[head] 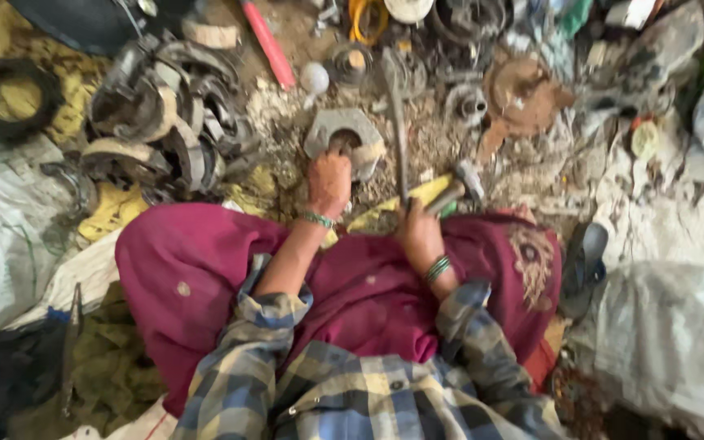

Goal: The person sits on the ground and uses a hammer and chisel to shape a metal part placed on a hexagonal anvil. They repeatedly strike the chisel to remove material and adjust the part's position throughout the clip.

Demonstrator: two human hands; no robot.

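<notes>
Left hand (329, 183): fingers curled over the near edge of a grey, arch-shaped metal casting (344, 134), gripping it at the rim of its round opening. The casting lies flat on the dirt directly beyond the hand, on the far side, touching the fingertips. The wrist carries a green bangle.

Right hand (420, 232): closed in a fist round the lower end of a long dark metal rod (398, 122). The rod's long axis runs from the fist away toward the far side, almost straight and leaning slightly left, so its shaft passes just beside the right edge of the casting. Whether the far tip rests on the ground or on another part cannot be told; the frame is blurred there.

Relation of note: the casting is to the left of the rod and nearer to the left hand, which already bears on it; the right hand is set nearer the body, apart from the casting, with only the rod reaching up alongside it.

Surroundings: a hammer (459, 186) lies just to the right of the right fist, head pointing far-right. A heap of curved brake shoes (169, 122) sits to the far left. A rusty round plate (523, 94) lies far right, a red rod (269, 45) at far centre. Maroon cloth (189, 277) covers the knees, near.
</notes>
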